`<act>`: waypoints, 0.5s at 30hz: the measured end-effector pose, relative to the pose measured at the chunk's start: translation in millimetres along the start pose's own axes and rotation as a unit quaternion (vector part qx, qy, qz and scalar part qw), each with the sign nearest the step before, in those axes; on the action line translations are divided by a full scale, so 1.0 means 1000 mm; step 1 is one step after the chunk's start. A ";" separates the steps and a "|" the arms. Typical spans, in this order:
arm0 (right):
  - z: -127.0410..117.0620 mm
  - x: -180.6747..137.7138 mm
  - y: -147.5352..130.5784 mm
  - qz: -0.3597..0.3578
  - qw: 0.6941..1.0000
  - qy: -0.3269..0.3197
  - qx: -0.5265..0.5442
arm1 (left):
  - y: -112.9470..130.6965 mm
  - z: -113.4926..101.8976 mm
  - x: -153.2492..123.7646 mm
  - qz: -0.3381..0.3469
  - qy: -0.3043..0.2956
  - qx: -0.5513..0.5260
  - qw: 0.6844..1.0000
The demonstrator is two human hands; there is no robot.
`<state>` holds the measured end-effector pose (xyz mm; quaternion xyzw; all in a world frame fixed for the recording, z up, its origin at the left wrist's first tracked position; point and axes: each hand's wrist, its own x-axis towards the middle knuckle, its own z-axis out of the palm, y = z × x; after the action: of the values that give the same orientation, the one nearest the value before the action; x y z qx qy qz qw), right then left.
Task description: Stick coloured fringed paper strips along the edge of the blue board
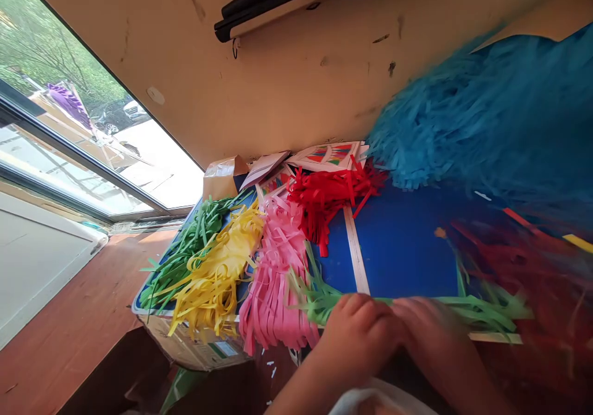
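Observation:
Side by side at the table's near edge, my left hand [359,325] and my right hand [426,328] are closed around the middle of a light green paper tassel [486,311]. Its cut strips fan out to both sides of my fists. Motion blurs my right hand. Just left of my left hand lies a pile of pink paper tassels [282,273]. Beyond it are yellow tassels [222,273] and dark green tassels [192,248]. Red tassels [331,192] lie farther back on the blue tabletop [398,242].
A large heap of blue fringed paper [463,118] fills the back right. Printed packets [328,155] and a small carton [225,177] sit against the wall. An open cardboard box [125,372] stands on the floor at lower left, below a window [152,155]. Blurred dark red strips [523,267] lie at right.

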<state>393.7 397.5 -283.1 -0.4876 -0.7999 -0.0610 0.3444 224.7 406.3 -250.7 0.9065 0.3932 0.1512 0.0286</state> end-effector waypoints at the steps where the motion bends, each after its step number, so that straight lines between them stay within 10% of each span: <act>1: 0.000 0.000 0.000 0.001 1.000 -0.008 0.001 | -0.002 0.002 0.004 -0.008 -0.012 0.009 1.000; 15: -0.030 -0.005 0.046 0.053 0.991 -0.111 -0.058 | -0.017 -0.001 -0.006 -0.023 -0.097 0.017 0.995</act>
<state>448.1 404.8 -274.1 -0.5519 -0.8016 -0.0344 0.2271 208.8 413.7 -254.2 0.9081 0.4115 0.0550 0.0543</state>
